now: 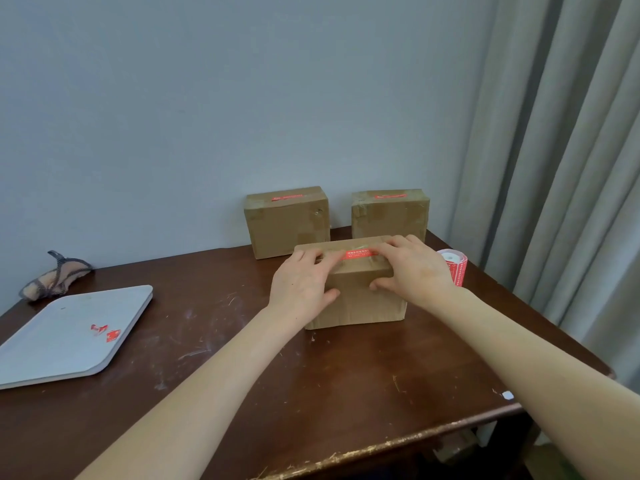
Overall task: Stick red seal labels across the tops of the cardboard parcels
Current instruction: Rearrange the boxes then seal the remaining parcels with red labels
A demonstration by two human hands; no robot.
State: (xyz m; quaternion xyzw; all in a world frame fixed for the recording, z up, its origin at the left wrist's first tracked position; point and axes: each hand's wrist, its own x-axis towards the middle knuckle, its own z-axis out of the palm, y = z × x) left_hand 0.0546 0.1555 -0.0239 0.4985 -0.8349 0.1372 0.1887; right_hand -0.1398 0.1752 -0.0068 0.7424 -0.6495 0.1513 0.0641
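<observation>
Red seal label [360,253]: across the top of the near parcel [360,303], middle bare between both sets of fingertips.
Left hand [303,282]: fingers flat on label's left end, thumb on front face.
Right hand [415,268]: fingers flat on right end, thumb likewise.
Surface: scratched dark table [277,393]; tray [52,348] left, label roll [455,266] right.
Room: grey wall [242,98], curtain [571,150].
Pose: forearms extended, palms down.

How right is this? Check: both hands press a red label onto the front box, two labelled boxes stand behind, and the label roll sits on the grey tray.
Not quite: in the head view the label roll stands on the table right of the front box, not on the grey tray.
</observation>
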